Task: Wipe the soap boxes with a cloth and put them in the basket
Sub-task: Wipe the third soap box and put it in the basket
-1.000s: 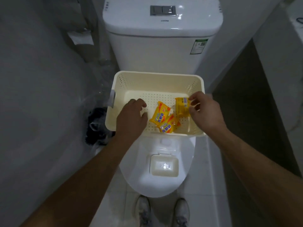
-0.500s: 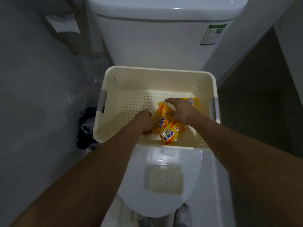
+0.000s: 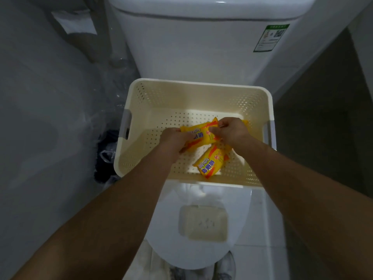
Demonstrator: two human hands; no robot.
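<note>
A cream perforated basket (image 3: 201, 87) sits on the closed toilet lid. Inside it, both hands hold one yellow soap packet (image 3: 200, 134): my left hand (image 3: 177, 139) grips its left end, my right hand (image 3: 232, 131) pinches its right end. A second yellow soap packet (image 3: 212, 163) lies on the basket floor near the front wall. A third yellow packet (image 3: 245, 122) peeks out behind my right hand. A cream soap dish (image 3: 202, 222) rests on the lid, in front of the basket. No cloth can be picked out.
The white toilet tank (image 3: 201, 47) stands right behind the basket. A dark bin with a plastic liner (image 3: 107, 154) sits on the floor to the left. Grey wall on the left, a dark gap on the right. My shoes (image 3: 226, 267) show below the lid.
Both hands reached into the basket and closed on one soap packet, which has turned sideways. The view has moved closer and lower.
</note>
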